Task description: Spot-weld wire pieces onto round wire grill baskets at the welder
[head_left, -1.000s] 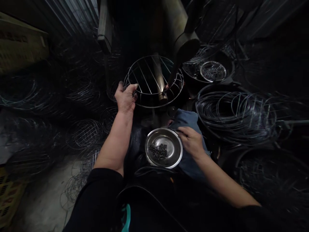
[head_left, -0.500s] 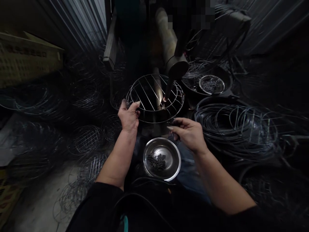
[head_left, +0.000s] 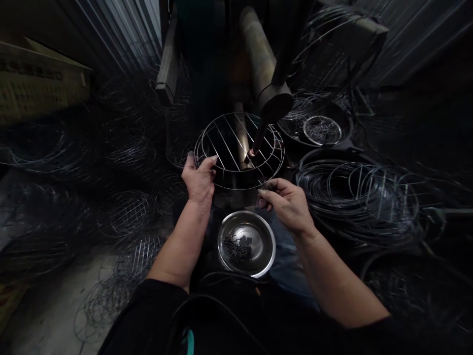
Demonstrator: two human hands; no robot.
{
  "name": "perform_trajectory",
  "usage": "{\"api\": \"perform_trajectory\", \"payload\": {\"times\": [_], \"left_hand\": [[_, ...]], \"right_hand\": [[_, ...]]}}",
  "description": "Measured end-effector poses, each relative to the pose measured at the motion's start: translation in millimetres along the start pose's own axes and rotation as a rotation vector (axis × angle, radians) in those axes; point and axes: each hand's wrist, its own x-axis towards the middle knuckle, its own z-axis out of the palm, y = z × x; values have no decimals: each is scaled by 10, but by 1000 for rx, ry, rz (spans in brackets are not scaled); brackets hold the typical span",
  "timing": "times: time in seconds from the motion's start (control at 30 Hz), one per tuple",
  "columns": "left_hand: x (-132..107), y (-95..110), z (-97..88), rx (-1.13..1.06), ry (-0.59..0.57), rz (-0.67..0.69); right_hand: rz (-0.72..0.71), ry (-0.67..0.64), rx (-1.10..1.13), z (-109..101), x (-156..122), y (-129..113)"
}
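My left hand point(head_left: 200, 178) grips the near left rim of a round wire rack point(head_left: 239, 149) that rests under the tip of a welding electrode arm point(head_left: 260, 133). My right hand point(head_left: 287, 202) is at the rack's near right edge, its fingers pinched on a small dark metal piece that I cannot name. Just below both hands sits a shiny steel bowl point(head_left: 246, 242) holding several small dark wire pieces.
Stacks of wire rings point(head_left: 360, 192) lie to the right, with a second steel bowl point(head_left: 322, 129) in a dark pan behind them. Finished wire baskets point(head_left: 129, 212) pile up on the left. A cardboard box point(head_left: 33, 84) stands at the far left.
My right hand rose from the steel bowl's rim to the rack's near edge with its fingers pinched. My left hand stayed on the rack rim. The view tilted downward slightly.
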Motion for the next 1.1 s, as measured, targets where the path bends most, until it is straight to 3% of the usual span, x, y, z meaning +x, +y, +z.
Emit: {"api": "perform_trajectory", "payload": {"times": [0.3,0.67,0.9,1.1], "left_hand": [[-12,-38,37,-21,14,13],[5,-40,24,-22,6,39],[-34,-49,70,-26,38,56],[16,-19,114,-26,16,72]], "right_hand": [[-212,173,-153,147,148,9],[-157,51,-128,85,134,61],[-239,125,-268,205,276,-76],[-290,246,-135,322,353,19]]}}
